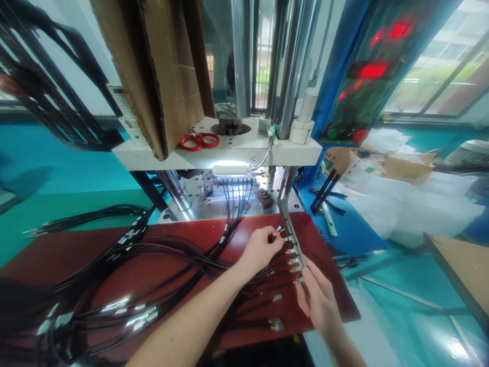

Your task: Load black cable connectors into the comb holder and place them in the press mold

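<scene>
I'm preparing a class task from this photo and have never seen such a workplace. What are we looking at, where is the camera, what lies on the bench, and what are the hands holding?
The single picture comes from a camera worn on the worker's head, looking forward and down, so the two bare arms are the worker's own. The left hand pinches the metal-tipped end of a black cable at a narrow metal bar that holds a row of similar cable ends. The right hand rests at the bar's near end. Both lie on a dark red mat strewn with bundles of black cables. Behind stands a press-like machine with steel columns; red scissors lie on its white platform, and a blue control panel shows red digits.
</scene>
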### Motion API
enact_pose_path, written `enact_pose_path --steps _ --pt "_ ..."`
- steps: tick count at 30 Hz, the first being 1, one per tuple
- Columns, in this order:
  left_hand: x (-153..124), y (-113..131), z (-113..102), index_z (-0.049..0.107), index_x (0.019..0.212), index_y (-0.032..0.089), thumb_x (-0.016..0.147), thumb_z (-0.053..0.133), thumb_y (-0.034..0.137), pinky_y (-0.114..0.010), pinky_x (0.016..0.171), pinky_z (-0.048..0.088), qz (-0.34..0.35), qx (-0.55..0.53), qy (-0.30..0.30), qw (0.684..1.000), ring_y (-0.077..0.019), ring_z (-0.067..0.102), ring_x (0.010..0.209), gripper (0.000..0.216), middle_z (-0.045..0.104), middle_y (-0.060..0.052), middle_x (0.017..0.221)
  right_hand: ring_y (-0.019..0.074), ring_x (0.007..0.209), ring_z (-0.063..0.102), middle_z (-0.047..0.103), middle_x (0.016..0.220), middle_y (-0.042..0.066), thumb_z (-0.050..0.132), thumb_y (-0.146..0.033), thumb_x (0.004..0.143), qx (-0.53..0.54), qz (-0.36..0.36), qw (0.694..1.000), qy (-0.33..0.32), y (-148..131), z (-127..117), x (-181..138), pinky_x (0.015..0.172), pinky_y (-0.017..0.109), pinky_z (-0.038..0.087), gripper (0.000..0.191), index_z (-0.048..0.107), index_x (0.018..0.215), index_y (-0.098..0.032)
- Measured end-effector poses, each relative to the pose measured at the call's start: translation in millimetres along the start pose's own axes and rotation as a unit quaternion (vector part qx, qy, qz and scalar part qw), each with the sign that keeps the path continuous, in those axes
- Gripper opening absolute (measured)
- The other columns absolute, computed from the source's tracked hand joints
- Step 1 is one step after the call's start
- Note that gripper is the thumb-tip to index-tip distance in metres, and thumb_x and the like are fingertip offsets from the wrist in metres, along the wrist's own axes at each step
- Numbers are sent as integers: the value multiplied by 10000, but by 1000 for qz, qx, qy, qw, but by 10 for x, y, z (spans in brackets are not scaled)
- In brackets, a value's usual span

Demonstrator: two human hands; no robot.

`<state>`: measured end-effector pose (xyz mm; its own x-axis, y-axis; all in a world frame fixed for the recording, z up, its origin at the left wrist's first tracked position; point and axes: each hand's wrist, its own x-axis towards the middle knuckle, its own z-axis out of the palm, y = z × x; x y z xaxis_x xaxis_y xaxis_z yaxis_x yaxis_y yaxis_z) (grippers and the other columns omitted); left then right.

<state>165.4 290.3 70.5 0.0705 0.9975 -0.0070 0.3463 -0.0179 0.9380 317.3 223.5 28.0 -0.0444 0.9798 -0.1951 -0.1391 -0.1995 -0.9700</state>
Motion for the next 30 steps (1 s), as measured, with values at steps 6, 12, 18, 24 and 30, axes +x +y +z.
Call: enact_pose_path --steps 6,12,18,24,30 --pt "-11 15 1 492 588 147 676 538 294 -211 513 302 -15 -42 -8 999 -91 414 521 177 477 38 541 39 339 317 455 489 -52 565 -501 753 13 19 1000 14 -39 50 4 282 135 276 570 473 1224 -194" --pt "-28 -37 -15 507 612 140 676 567 289 -218 555 315 3 -90 -2 996 -93 409 562 173 473 35 572 41 346 326 524 563 -26 569 -559 712 -27 13 999 29 -16 92 -2 272 138 296 602 505 1199 -210" --pt "-17 -44 -40 475 691 158 687 584 313 -197 527 298 -12 -252 -3 968 -68 384 521 190 457 56 558 31 399 386 588 713 4 616 -509 701 28 38 998 32 -89 72 -46 320 124 321 566 524 1180 -222" --pt "21 19 -82 449 682 175 647 584 296 -192 393 147 -97 -276 -53 955 -47 273 374 185 384 84 416 53 370 401 497 504 -48 663 -497 657 43 52 996 53 -107 17 -63 338 145 351 615 531 1190 -219" --pt "69 25 -72 433 509 155 606 547 231 -204 373 125 -150 -254 -93 951 -34 241 341 168 349 69 374 31 355 353 522 547 -41 649 -491 681 34 53 998 15 -93 -1 -41 321 132 316 594 523 1193 -219"
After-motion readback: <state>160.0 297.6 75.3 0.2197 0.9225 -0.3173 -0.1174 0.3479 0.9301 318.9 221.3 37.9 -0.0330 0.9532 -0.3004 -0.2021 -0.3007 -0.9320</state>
